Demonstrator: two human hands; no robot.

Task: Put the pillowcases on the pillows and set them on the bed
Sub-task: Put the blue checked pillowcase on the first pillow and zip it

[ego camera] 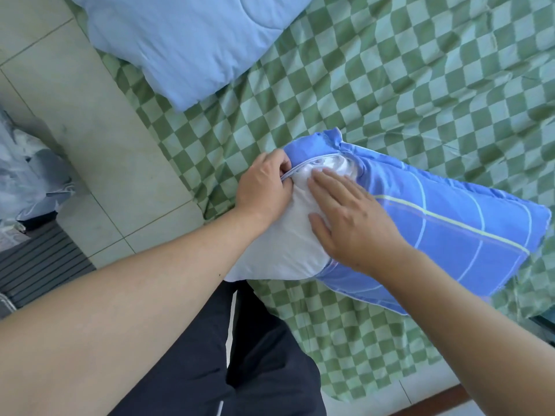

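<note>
Dark trousers with a white side stripe (240,355) are seen nearest, at the bed's edge. Just beyond, a white pillow (279,244) is shown partly sheathed in a blue pillowcase with pale grid lines (444,223), laid on the green-and-white checked bedsheet (390,85). The pillowcase's open hem is pinched by the left hand (264,187), fingers curled. The right hand (351,217) is laid flat on the pillow, fingers straight. Farther off, a folded light blue quilt (186,40) is spread on the sheet, beside the pale tiled floor (60,100).
</note>
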